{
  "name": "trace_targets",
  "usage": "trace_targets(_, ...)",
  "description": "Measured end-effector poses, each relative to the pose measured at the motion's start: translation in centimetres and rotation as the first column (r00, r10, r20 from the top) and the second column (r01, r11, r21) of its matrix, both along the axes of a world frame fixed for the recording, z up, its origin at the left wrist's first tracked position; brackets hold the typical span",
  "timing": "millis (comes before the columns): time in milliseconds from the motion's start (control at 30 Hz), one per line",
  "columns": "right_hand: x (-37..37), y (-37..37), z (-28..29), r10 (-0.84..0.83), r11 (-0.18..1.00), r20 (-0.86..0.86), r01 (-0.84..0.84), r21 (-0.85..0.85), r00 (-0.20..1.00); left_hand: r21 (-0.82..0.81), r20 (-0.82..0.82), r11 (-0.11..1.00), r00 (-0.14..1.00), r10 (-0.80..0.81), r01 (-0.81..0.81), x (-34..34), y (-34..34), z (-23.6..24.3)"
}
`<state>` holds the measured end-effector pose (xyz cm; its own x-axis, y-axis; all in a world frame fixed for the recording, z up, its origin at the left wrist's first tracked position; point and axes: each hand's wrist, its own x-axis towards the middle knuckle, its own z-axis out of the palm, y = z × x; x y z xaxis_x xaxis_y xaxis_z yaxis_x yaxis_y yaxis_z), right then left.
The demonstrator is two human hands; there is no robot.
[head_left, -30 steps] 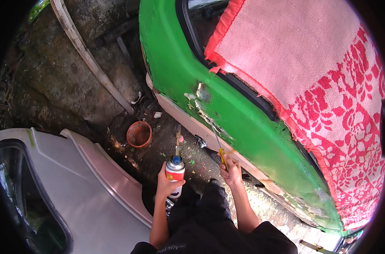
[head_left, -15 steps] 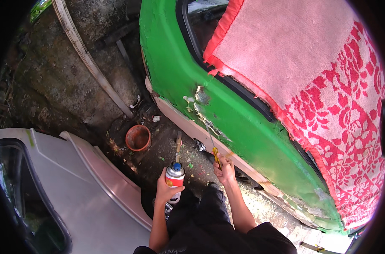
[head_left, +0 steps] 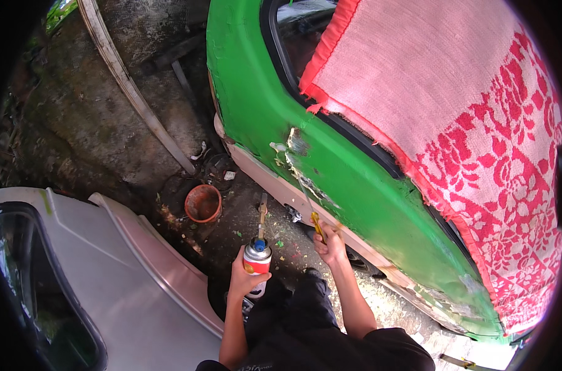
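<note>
My left hand (head_left: 240,279) is wrapped round the can of a gas blowtorch (head_left: 257,266). The torch has a red and white can, a blue knob and a long metal nozzle pointing away from me; no flame shows. In my right hand (head_left: 332,246) is a screwdriver (head_left: 317,224) with a yellow handle. Its thin shaft reaches up to a green vehicle panel (head_left: 355,204), at the lower end of a peeled, cracked patch (head_left: 291,159). Whether the tip presses into the filler or only rests there, I cannot tell.
A red-and-pink floral towel (head_left: 429,93) drapes over the green vehicle's window. A pale vehicle body (head_left: 145,290) stands close on my left. On the dirty floor ahead lie a terracotta-coloured pot (head_left: 203,203) and paint flakes. A long curved strip (head_left: 129,86) leans at the far left.
The whole view has shifted very slightly. Both hands keep their grips, with the screwdriver still against the damaged patch.
</note>
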<state>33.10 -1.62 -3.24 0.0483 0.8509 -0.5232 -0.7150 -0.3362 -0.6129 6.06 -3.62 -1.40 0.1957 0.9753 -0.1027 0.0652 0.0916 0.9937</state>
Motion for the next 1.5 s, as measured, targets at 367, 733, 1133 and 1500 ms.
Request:
trace_targets(367, -0.9, 0.6, -0.5, -0.019, 1.000, -0.025, 0.019, 0.004, 0.999, -0.019, 0.004, 1.000, 1.000, 0.007, -0.007, -0.9, 0.7, 0.5)
trace_targets(733, 0.9, -2.2, -0.2, -0.019, 0.999, 0.008, 0.019, -0.035, 1.000, 0.009, 0.026, 0.999, 0.999, 0.031, -0.031, -1.5, -0.2, -0.2)
trace_targets(1133, -0.4, 0.0, -1.3, -0.066, 0.997, -0.156, 0.060, -0.045, 0.986, -0.044, 0.065, 0.998, 0.997, -0.039, 0.042, -1.3, 0.8, -0.1)
trace_targets(1500, -1.3, 0.0, -0.8, -0.079, 0.996, -0.034, 0.077, -0.051, 0.996, -0.054, 0.090, 0.998, 0.996, -0.021, 0.026, -1.3, 0.7, -0.3)
